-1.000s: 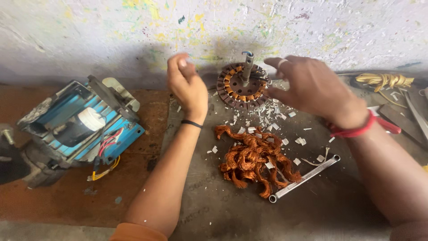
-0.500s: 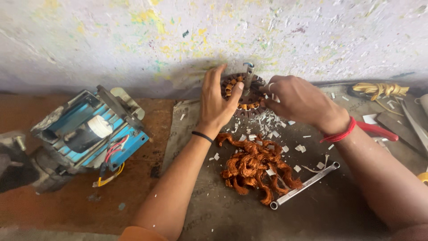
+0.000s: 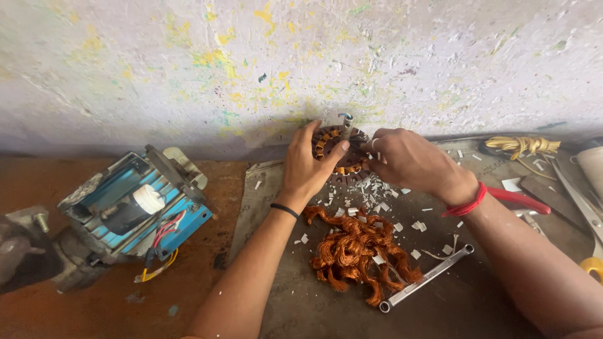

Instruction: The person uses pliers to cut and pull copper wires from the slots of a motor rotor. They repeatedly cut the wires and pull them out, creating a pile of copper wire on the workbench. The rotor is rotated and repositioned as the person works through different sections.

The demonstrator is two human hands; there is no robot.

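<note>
A round motor stator (image 3: pixel 336 154) with copper windings and a central shaft stands against the wall. My left hand (image 3: pixel 309 166), with a black band on the wrist, grips its left side, thumb across the front. My right hand (image 3: pixel 408 160), wearing a red thread at the wrist, holds the stator's right edge with the fingers pinched at the windings. In front of both hands lies a tangled heap of pulled copper wire (image 3: pixel 358 251) among white paper scraps (image 3: pixel 377 188).
A blue motor housing (image 3: pixel 135 210) with coloured wires lies at the left on the brown floor. A steel spanner (image 3: pixel 427 276) rests right of the copper heap. Red-handled pliers (image 3: pixel 521 201), yellow cord (image 3: pixel 521 145) and other tools sit at the right.
My left hand came down from beside the stator and closed on its left side. My right hand shifted in to the right edge. The view tilted slightly.
</note>
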